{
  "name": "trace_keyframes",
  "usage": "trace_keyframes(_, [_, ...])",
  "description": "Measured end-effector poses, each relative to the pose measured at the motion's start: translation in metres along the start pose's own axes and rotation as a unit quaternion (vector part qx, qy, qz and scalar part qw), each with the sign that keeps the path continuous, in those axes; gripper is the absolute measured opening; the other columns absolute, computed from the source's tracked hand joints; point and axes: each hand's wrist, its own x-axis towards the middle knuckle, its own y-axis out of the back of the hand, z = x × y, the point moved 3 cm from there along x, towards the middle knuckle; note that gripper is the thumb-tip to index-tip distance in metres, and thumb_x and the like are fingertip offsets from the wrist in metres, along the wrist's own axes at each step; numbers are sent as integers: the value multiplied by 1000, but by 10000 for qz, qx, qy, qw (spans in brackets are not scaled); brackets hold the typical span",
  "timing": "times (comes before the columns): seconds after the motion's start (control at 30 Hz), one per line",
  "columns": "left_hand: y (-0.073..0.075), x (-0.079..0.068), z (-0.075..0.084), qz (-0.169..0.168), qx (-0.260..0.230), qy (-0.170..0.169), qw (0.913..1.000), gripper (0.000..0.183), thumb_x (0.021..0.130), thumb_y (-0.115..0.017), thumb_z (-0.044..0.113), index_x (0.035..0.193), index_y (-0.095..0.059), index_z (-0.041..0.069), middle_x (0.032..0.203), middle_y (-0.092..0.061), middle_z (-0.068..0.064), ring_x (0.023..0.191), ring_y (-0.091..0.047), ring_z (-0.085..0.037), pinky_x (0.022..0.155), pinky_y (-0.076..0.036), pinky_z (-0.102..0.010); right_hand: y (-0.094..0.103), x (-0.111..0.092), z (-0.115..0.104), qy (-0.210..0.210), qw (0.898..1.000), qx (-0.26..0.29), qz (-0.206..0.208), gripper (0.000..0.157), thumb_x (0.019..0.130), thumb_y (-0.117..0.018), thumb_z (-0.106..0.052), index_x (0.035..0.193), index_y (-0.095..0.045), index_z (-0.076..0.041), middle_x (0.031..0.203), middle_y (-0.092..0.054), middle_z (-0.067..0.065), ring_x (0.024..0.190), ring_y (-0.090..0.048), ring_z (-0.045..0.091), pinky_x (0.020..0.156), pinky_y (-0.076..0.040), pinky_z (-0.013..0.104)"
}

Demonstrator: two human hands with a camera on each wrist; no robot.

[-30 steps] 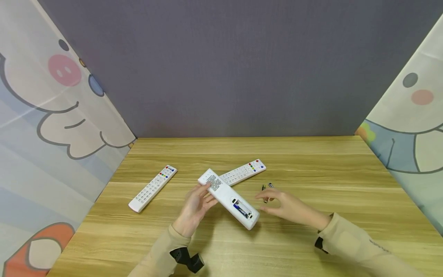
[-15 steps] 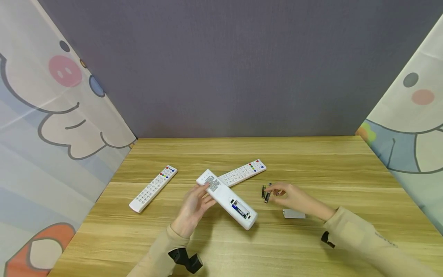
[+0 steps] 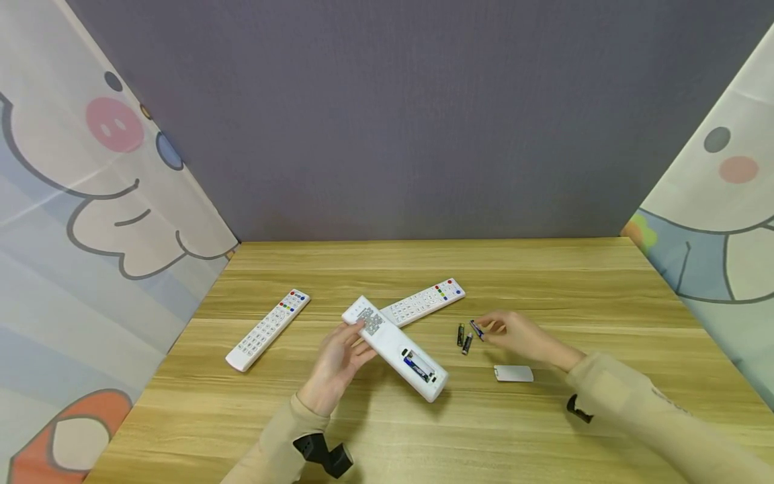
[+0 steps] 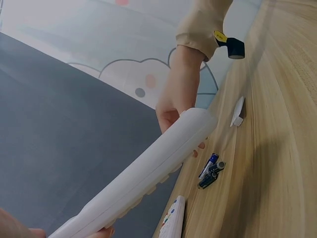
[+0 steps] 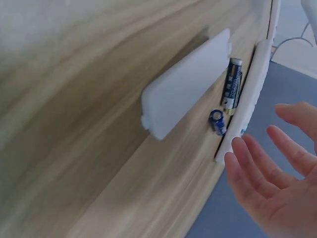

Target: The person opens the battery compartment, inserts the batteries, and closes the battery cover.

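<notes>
My left hand (image 3: 332, 370) grips a white remote control (image 3: 393, 346) by one end, with its back facing up. Its battery compartment is uncovered, and a blue battery (image 3: 417, 368) lies in one side of it. Over the table to the right, my right hand (image 3: 514, 335) has loosely bent fingers close to a loose blue battery (image 3: 476, 329). In the right wrist view those fingers (image 5: 257, 173) are spread and hold nothing. Two dark batteries (image 3: 463, 339) lie just left of the loose blue one. A white battery cover (image 3: 514, 374) lies below the right hand.
A white remote control (image 3: 266, 329) lies buttons up at the left of the wooden table (image 3: 544, 430). Behind the held remote, another remote control (image 3: 426, 302) lies buttons up, partly hidden. A dark panel (image 3: 417, 121) stands along the table's back edge.
My right hand has moved right, from the dark batteries to beside the loose blue one. The battery cover, hidden a second ago, now shows fully. The left hand holds its remote almost still.
</notes>
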Motion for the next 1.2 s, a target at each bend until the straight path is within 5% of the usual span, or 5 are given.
trace_keyframes(0.73, [1, 0, -1, 9, 1, 2, 10000, 36, 95, -44, 10, 127, -33, -4, 107, -53, -9, 90, -59, -19, 87, -51, -36, -5, 16, 15, -408, 9983, -24, -411, 36, 78, -64, -4, 110, -57, 11, 90, -63, 15, 80, -61, 23, 67, -54, 29])
trace_keyframes(1.2, [1, 1, -1, -45, -160, 5, 9999, 27, 94, -43, 7, 119, -37, -1, 99, -56, -5, 84, -60, -17, 78, -53, -30, -10, 27, 19, -497, 9976, -33, -472, 36, 78, -68, -7, 108, -57, 11, 71, -57, 2, 62, -47, 6, 53, -43, 18])
